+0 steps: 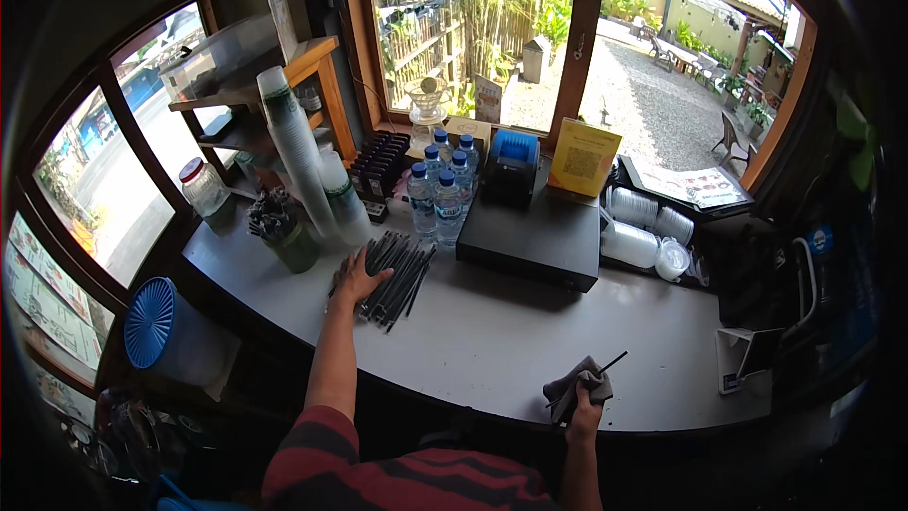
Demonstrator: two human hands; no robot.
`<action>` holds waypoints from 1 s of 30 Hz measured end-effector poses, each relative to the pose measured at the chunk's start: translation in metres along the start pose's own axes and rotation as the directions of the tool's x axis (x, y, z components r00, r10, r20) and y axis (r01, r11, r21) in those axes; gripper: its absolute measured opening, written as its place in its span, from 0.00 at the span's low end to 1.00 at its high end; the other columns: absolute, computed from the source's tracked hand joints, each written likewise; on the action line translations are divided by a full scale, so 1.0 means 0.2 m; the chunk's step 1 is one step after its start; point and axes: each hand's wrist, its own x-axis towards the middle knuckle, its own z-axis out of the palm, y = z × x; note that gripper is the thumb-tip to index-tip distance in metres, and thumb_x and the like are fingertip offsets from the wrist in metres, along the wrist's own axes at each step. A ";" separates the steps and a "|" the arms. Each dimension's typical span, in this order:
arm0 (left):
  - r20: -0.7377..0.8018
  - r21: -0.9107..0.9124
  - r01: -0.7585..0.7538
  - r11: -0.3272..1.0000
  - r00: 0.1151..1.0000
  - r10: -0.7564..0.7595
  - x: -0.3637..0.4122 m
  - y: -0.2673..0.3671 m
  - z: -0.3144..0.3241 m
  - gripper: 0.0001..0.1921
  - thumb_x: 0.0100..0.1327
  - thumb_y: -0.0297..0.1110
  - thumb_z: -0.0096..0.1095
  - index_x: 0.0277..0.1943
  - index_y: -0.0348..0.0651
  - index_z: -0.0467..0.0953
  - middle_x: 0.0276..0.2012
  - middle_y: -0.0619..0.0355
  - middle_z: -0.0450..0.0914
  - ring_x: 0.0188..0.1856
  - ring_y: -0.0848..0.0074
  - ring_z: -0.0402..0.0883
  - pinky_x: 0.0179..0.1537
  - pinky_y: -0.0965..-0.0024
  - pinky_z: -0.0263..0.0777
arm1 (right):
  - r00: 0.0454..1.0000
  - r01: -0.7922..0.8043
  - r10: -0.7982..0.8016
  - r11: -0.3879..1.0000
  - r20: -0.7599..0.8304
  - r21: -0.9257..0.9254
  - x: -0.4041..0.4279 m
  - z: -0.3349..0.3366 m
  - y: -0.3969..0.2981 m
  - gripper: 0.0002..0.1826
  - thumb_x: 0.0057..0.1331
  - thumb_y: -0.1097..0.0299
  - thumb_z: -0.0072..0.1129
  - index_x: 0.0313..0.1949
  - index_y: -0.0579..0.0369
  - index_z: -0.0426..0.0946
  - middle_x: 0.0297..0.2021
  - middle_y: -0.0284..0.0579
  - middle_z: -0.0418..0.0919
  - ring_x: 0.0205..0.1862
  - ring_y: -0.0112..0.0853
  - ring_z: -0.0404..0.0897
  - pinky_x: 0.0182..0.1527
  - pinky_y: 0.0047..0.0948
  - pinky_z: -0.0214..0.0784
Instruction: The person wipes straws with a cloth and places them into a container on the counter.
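My left hand (pixel 358 279) rests with spread fingers on the left side of a pile of black, wrapped drinking straws (pixel 399 284) on the white counter (pixel 496 348). Near the counter's front edge, my right hand (pixel 585 411) grips a crumpled grey cloth (pixel 578 383) together with a thin black straw (pixel 613 362), whose end sticks out to the upper right. A green container (pixel 294 248) full of black straws stands left of the pile. Behind it rise tall stacks of clear plastic cups (pixel 294 142).
Water bottles (pixel 448 209) with blue caps stand behind the pile. Right of them are a black cash drawer (pixel 532 241), a blue-topped printer (pixel 511 163) and a yellow sign (pixel 583 156). Plastic lids (pixel 631 245) lie farther right, near a small stand (pixel 745 355). A red-lidded jar (pixel 204 188) is at left.
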 end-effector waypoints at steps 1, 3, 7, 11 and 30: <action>0.023 0.106 0.007 0.994 1.000 -0.009 0.02 0.07 0.05 0.62 0.48 0.84 0.52 0.78 0.53 0.44 0.75 0.39 0.48 0.76 0.46 0.47 0.72 0.40 0.44 | 1.000 0.019 -0.020 1.000 -0.001 -0.006 0.03 0.04 0.03 0.14 0.73 0.72 0.54 0.56 0.53 0.70 0.46 0.35 0.75 0.48 0.26 0.77 0.51 0.29 0.73; 0.048 0.208 -0.006 0.978 0.999 -0.004 0.02 0.15 0.08 0.64 0.46 0.85 0.53 0.78 0.54 0.42 0.75 0.38 0.49 0.77 0.44 0.44 0.71 0.33 0.38 | 1.000 -0.007 0.007 1.000 0.016 -0.006 0.00 0.22 0.00 0.15 0.72 0.72 0.55 0.57 0.53 0.70 0.46 0.35 0.76 0.48 0.26 0.77 0.51 0.29 0.74; 0.072 0.300 -0.074 0.951 0.996 0.054 -0.09 0.33 0.18 0.66 0.43 0.83 0.59 0.78 0.53 0.42 0.73 0.32 0.48 0.76 0.41 0.44 0.69 0.30 0.39 | 1.000 -0.013 0.014 0.999 0.018 -0.051 0.04 0.40 0.08 0.15 0.72 0.73 0.55 0.57 0.54 0.71 0.48 0.36 0.76 0.48 0.27 0.77 0.52 0.29 0.72; 0.165 0.267 -0.108 0.958 0.984 0.065 -0.33 0.54 0.28 0.64 0.49 0.78 0.60 0.79 0.53 0.37 0.74 0.30 0.44 0.77 0.39 0.40 0.69 0.28 0.36 | 0.998 -0.041 0.045 0.996 0.050 -0.084 0.09 0.47 0.16 0.16 0.72 0.72 0.56 0.59 0.54 0.71 0.50 0.36 0.76 0.51 0.27 0.76 0.54 0.28 0.69; -0.629 -0.325 -0.394 0.860 0.769 0.115 -0.30 0.34 0.14 0.40 0.64 0.52 0.66 0.66 0.33 0.56 0.62 0.40 0.61 0.67 0.47 0.59 0.66 0.46 0.54 | 0.999 0.007 0.005 0.975 0.051 -0.220 0.41 0.56 0.03 0.20 0.73 0.67 0.56 0.62 0.54 0.70 0.52 0.36 0.76 0.54 0.27 0.74 0.59 0.29 0.64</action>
